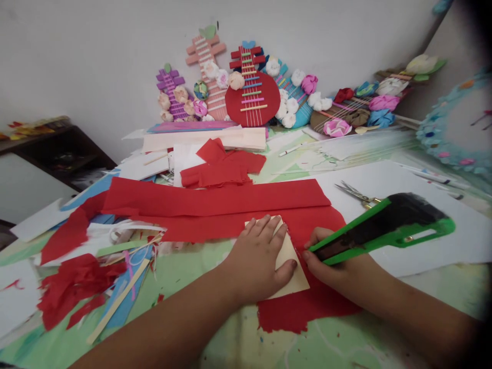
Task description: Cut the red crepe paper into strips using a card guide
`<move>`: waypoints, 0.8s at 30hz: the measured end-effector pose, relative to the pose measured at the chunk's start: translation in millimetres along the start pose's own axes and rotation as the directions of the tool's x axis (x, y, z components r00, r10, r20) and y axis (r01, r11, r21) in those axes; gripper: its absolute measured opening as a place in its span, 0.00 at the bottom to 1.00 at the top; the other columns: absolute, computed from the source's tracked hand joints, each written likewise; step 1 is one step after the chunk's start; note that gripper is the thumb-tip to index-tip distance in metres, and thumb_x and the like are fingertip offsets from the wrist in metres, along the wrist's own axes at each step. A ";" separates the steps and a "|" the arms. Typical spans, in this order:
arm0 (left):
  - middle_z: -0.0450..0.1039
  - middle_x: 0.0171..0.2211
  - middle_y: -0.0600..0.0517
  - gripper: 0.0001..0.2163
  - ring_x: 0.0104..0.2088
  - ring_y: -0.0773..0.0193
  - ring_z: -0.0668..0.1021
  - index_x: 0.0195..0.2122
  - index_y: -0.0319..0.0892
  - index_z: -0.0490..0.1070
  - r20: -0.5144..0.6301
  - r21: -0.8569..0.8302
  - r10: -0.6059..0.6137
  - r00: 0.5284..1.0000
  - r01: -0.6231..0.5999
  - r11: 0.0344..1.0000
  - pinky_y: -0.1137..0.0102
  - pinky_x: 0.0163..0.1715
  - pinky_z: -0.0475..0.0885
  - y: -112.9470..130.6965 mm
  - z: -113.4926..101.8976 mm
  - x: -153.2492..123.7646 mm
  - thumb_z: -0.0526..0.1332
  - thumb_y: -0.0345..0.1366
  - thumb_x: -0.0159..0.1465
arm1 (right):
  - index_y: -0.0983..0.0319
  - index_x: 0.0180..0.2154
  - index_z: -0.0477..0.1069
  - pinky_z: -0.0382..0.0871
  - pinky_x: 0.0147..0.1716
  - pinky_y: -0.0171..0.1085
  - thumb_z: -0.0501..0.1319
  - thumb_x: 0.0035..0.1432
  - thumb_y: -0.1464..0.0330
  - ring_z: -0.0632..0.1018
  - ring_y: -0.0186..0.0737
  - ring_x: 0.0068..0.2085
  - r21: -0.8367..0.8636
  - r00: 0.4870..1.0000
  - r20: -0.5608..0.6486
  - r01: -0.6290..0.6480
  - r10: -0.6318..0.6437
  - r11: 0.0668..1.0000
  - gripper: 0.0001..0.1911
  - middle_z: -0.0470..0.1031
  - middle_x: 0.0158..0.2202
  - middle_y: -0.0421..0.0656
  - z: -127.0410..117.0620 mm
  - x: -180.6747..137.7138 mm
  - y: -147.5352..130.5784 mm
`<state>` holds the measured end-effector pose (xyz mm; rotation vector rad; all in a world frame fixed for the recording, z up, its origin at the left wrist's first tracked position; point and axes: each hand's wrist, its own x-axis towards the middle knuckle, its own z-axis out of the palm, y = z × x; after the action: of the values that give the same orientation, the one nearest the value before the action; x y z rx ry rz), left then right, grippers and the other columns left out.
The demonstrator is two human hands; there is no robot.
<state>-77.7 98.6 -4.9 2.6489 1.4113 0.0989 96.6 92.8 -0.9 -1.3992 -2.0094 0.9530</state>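
My left hand (257,264) lies flat, fingers spread, on a cream card (292,277). Beneath the card is a sheet of red crepe paper (330,300), its lower edge ragged. In my right hand (342,277) is a green and black utility knife (371,223), its handle end pointing up and right. The knife's front end is down by the card's right edge; my fingers hide the blade, so contact with the paper cannot be made out. A folded red strip (215,199) lies just behind the card.
Scissors (357,193) rest on a white sheet (423,225) to the right. Red scraps (77,284) and a thin wooden stick (119,302) lie at left. Lute-shaped paper crafts, one of them red (253,97), lean on the back wall. A dark shelf (63,148) stands far left.
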 end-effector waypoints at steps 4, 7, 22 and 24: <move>0.46 0.59 0.43 0.28 0.57 0.52 0.50 0.58 0.34 0.50 0.001 0.006 0.000 1.000 0.000 1.000 0.55 0.54 0.47 0.3 0.3 -0.9 0.45 0.48 0.61 | 0.59 0.24 0.57 0.62 0.22 0.33 0.52 0.52 0.67 0.66 0.33 0.23 0.046 0.999 0.024 0.023 -0.024 0.999 0.06 0.62 0.19 0.35 -3.3 -0.6 -0.1; 0.46 0.59 0.43 0.28 0.57 0.52 0.51 0.57 0.33 0.50 -0.005 0.010 0.002 1.000 -0.002 1.000 0.55 0.54 0.47 0.1 0.7 -1.3 0.45 0.47 0.61 | 0.59 0.24 0.58 0.62 0.22 0.32 0.52 0.52 0.68 0.67 0.33 0.23 0.034 0.998 0.049 0.028 -0.030 0.999 0.06 0.63 0.19 0.36 -4.4 -1.1 -1.5; 0.47 0.58 0.43 0.27 0.57 0.52 0.51 0.57 0.34 0.50 -0.032 0.017 0.013 0.999 -0.013 1.000 0.56 0.54 0.47 -1.1 2.2 -0.8 0.45 0.47 0.62 | 0.59 0.23 0.58 0.59 0.20 0.33 0.52 0.51 0.66 0.67 0.35 0.23 -0.134 0.999 0.016 0.046 -0.044 0.990 0.07 0.63 0.19 0.37 3.3 -4.3 -3.7; 0.47 0.58 0.43 0.27 0.57 0.52 0.51 0.57 0.34 0.50 -0.031 0.014 0.008 0.999 -0.007 1.000 0.55 0.54 0.47 -0.7 2.8 -0.9 0.45 0.47 0.62 | 0.59 0.23 0.57 0.59 0.19 0.33 0.51 0.51 0.65 0.67 0.34 0.22 -0.123 0.999 0.014 0.031 -0.030 0.992 0.07 0.62 0.19 0.37 1.7 -3.3 -4.6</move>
<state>-78.4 98.0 -7.7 2.6759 1.4166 0.1324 93.7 88.2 1.6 -1.4261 -2.1244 0.8382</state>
